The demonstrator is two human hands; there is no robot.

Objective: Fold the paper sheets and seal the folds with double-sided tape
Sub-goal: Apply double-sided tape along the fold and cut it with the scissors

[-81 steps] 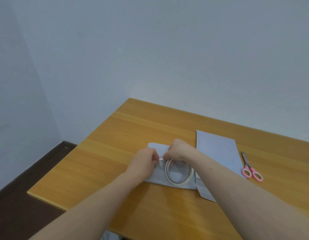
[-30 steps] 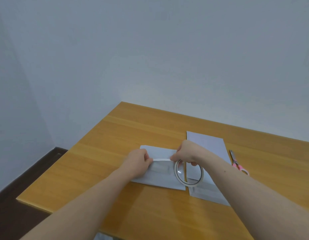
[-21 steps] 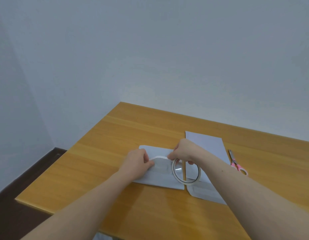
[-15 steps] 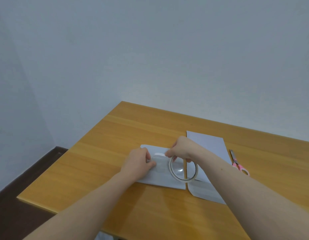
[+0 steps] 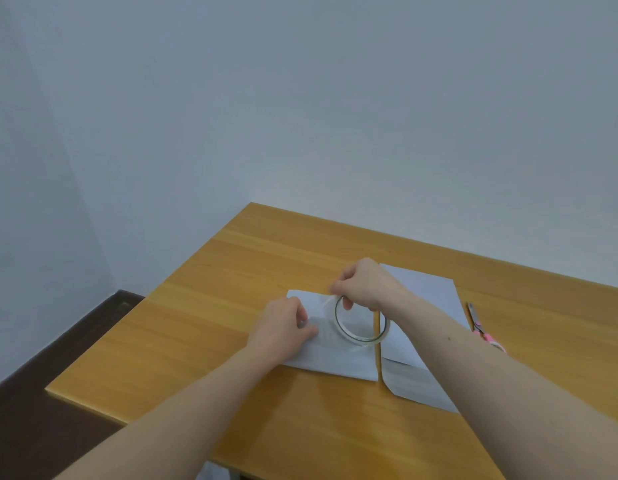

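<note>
**Tape strip drawn out over the folded sheet**

Pinched between the right hand's (image 5: 366, 285) thumb and fingers, the roll of double-sided tape (image 5: 362, 323) stands on edge above the folded sheet (image 5: 331, 358), its lower rim low over the paper, whether touching I cannot tell. A short strip (image 5: 323, 301) runs from the roll's top leftward and down toward the left hand (image 5: 283, 327), whose curled fingers press on the paper at the strip's free end; whether they pinch the strip or only pin it down cannot be told. The folded sheet lies flat on the table, just beside a second sheet (image 5: 421, 296) to its right, a thin gap of wood between them.

The step in hand looks like laying tape along the fold. To do it well, the left fingers should anchor the free end firmly while the right hand draws the roll away low and straight, keeping the strip taut so it lands without wrinkles and parallel to the paper's edge. A slack strip would likely curl and stick to itself.

Pink-handled scissors (image 5: 480, 329) lie near the second sheet's right edge, partly hidden by the right forearm. The wooden table (image 5: 231, 271) stands in a corner of plain pale walls (image 5: 300, 98), with dark floor (image 5: 40, 393) at the left.
</note>
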